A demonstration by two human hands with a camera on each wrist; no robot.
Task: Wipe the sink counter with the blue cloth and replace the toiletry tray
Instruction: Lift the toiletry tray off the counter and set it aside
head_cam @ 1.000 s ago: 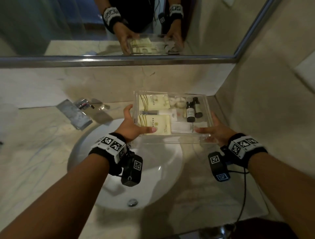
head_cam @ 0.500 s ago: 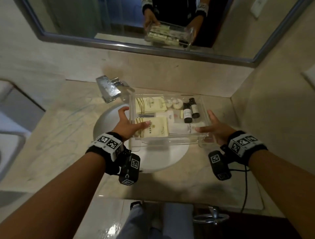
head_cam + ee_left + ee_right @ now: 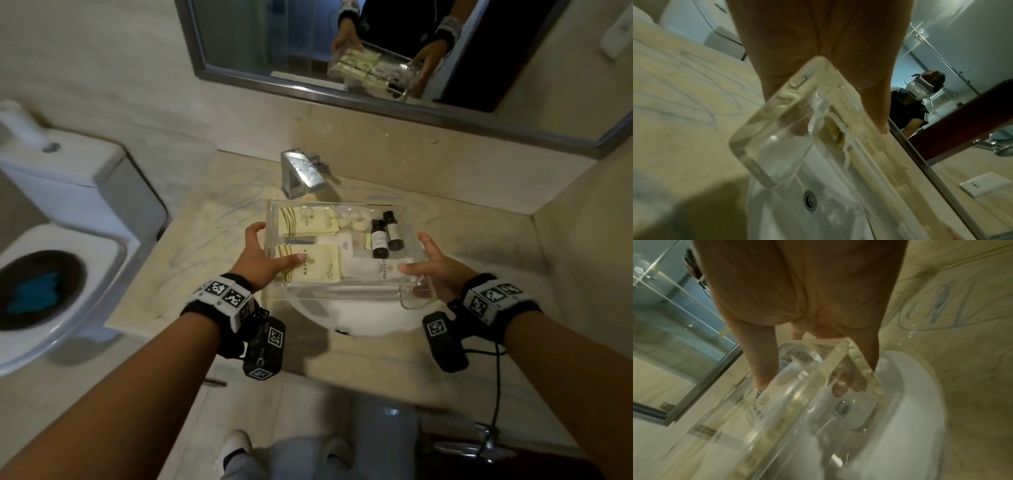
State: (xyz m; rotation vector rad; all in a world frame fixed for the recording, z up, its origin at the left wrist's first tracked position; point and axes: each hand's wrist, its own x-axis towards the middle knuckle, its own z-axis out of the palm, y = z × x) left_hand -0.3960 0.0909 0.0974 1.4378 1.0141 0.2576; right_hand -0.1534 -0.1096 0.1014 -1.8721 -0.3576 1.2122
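Note:
A clear acrylic toiletry tray (image 3: pixel 335 291) holds cream sachets, two dark little bottles and white items. It hangs above the white sink basin (image 3: pixel 370 315), just in front of the faucet (image 3: pixel 301 171). My left hand (image 3: pixel 263 260) grips its left end, thumb over the rim onto a sachet, other fingers underneath. My right hand (image 3: pixel 435 270) grips the near right corner the same way. Up close, the tray (image 3: pixel 777 129) sits under my left hand (image 3: pixel 818 40), and the tray (image 3: pixel 797 394) under my right hand (image 3: pixel 797 280). The blue cloth (image 3: pixel 34 294) lies in the toilet's dark opening, far left.
The marble counter (image 3: pixel 212 240) surrounds the basin, with a wall at the right and a mirror (image 3: pixel 274 41) behind. A white toilet (image 3: pixel 68 192) stands left of the counter. A metal handle (image 3: pixel 479 445) sticks out below the counter's front edge.
Both hands have carried the tray left from the back right of the counter to over the basin in front of the faucet. The head view has swung left, and the toilet now shows.

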